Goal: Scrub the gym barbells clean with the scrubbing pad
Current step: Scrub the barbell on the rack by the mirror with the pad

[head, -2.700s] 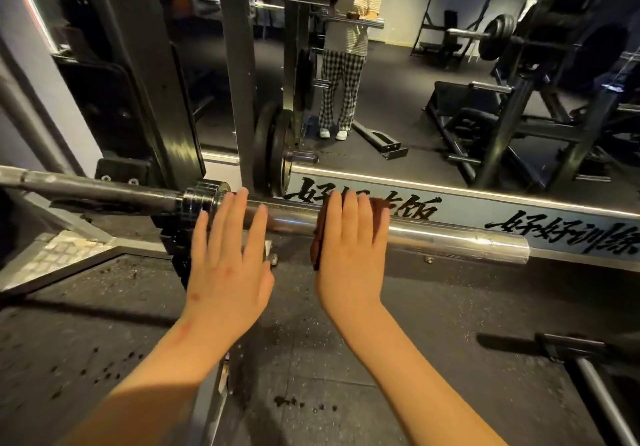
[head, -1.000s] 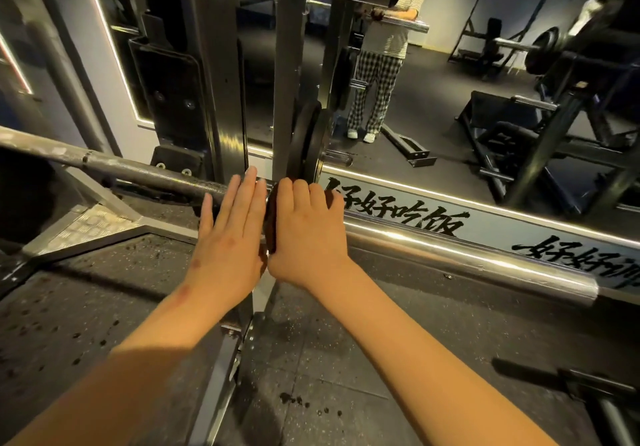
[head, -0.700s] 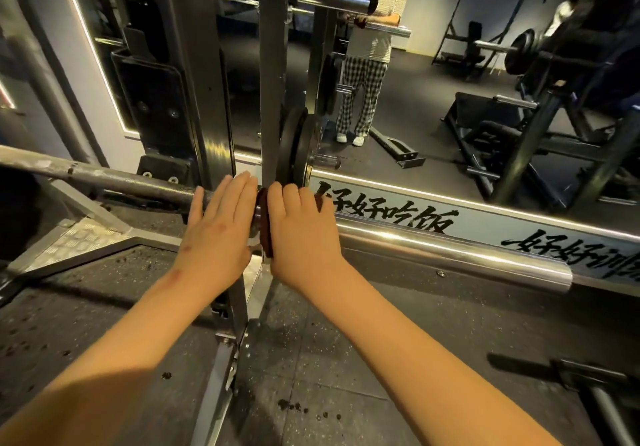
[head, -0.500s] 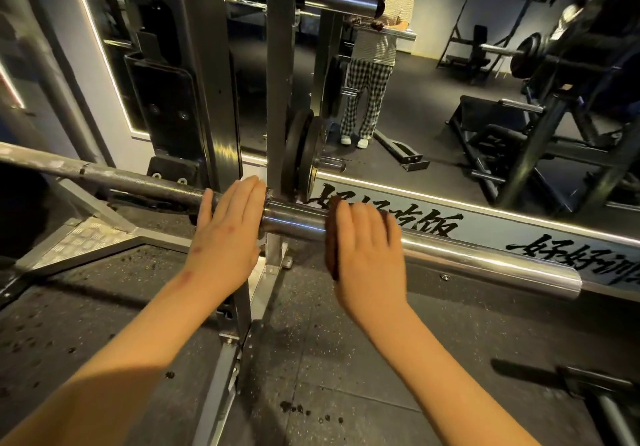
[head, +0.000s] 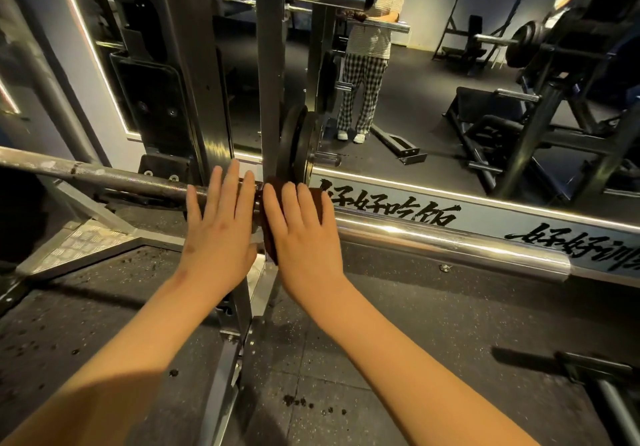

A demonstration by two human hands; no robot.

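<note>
Pad (head: 319,202) under right hand (head: 304,238) on barbell (head: 450,245); left hand (head: 221,238) flat beside

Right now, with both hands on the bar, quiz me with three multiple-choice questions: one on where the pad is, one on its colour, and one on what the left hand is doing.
1. Where is the scrubbing pad?
A) on the floor
B) under the right hand, at the inner end of the barbell sleeve
C) at the sleeve's far tip

2. What colour is the scrubbing pad?
A) brown
B) blue
C) white

3. How is the left hand?
A) clenched in a fist
B) holding a bottle
C) flat on the barbell, fingers straight

Answers:
1 B, since the pad's edges show around the right hand's fingers, close beside the left hand.
2 A, since its exposed edges are dark brown.
3 C, since the straight fingers lie across the barbell.
</note>
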